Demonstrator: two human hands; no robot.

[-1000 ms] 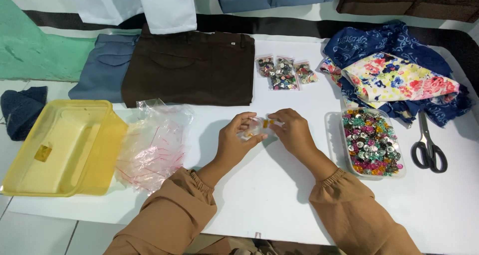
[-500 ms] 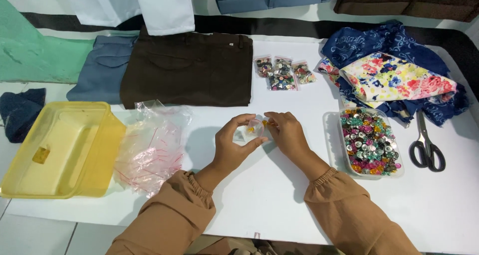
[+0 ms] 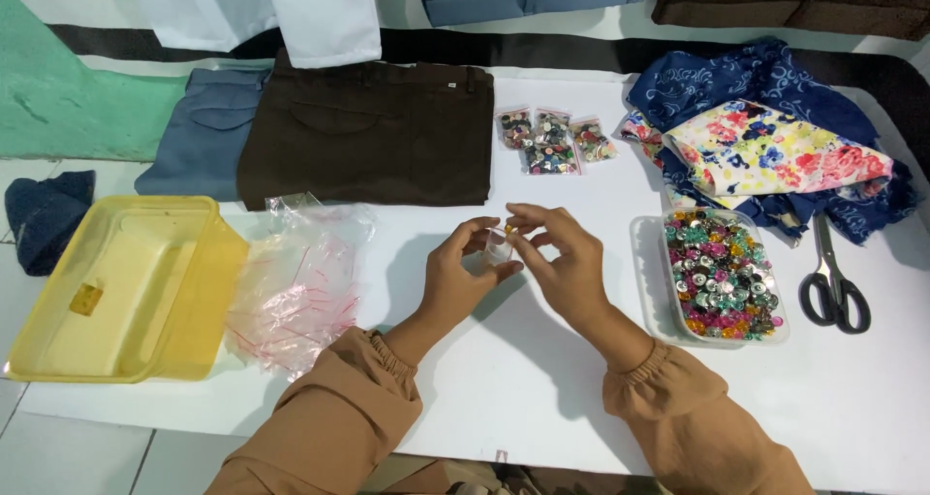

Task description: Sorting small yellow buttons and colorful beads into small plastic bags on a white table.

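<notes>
Both my hands meet over the middle of the white table (image 3: 542, 379). My left hand (image 3: 455, 282) holds a small clear plastic bag (image 3: 498, 250) by its lower part. My right hand (image 3: 562, 258) pinches the bag's top, with a small yellowish button (image 3: 510, 229) at its fingertips. A clear tray of mixed coloured buttons (image 3: 722, 274) stands just right of my right hand. Three small filled bags of buttons (image 3: 552, 141) lie beyond my hands.
A pile of empty clear bags (image 3: 300, 277) and a yellow plastic tub (image 3: 126, 287) lie left. Dark brown trousers (image 3: 373, 132) and blue trousers (image 3: 208, 132) lie at the back. Floral and blue fabrics (image 3: 765, 141) and black scissors (image 3: 833, 277) are at the right.
My hands have stayed together on the small bag, with the fingers shifting slightly at its top. Nothing else has moved.
</notes>
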